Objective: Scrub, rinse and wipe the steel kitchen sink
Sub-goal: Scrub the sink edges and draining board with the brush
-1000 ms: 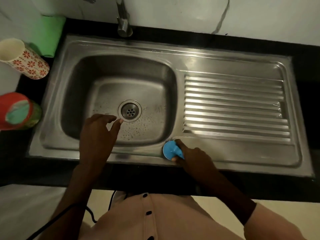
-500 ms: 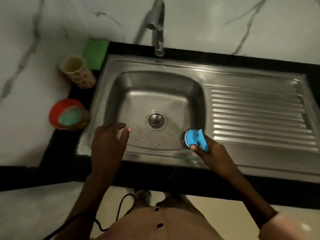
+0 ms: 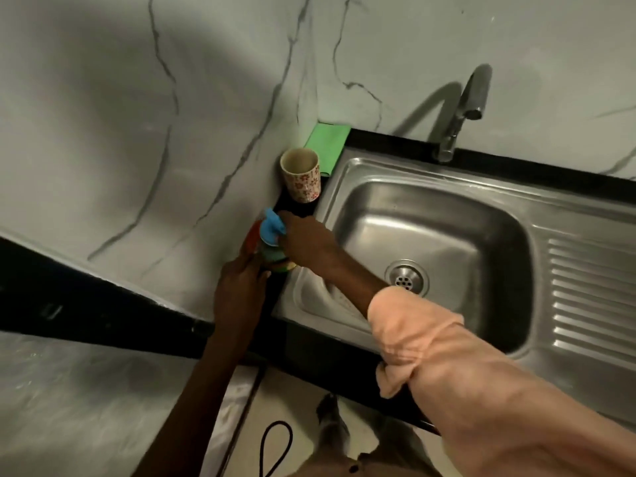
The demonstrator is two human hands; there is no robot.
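Hands meet at the left of the sink (image 3: 430, 235), over the dark counter strip beside the basin. Your right hand (image 3: 304, 241) reaches across the basin's near-left corner and pinches a blue scrubber (image 3: 272, 224) between thumb and fingers, holding it right on top of a red-and-green tub (image 3: 266, 251). Your left hand (image 3: 241, 287) comes up from below, its fingers curled around the tub's near side to grip it. Just past your right hand's fingertips stands a flowered cup (image 3: 303, 179), upright, close against the marble wall. Beyond the cup, further from both hands, a green cloth (image 3: 327, 142) lies flat in the corner. Off to the right of your right forearm sits the drain (image 3: 406, 277) in the basin floor, with the ribbed draining board (image 3: 592, 304) further out on that side. The tap (image 3: 459, 111) rises from the back rim, well away from both hands.
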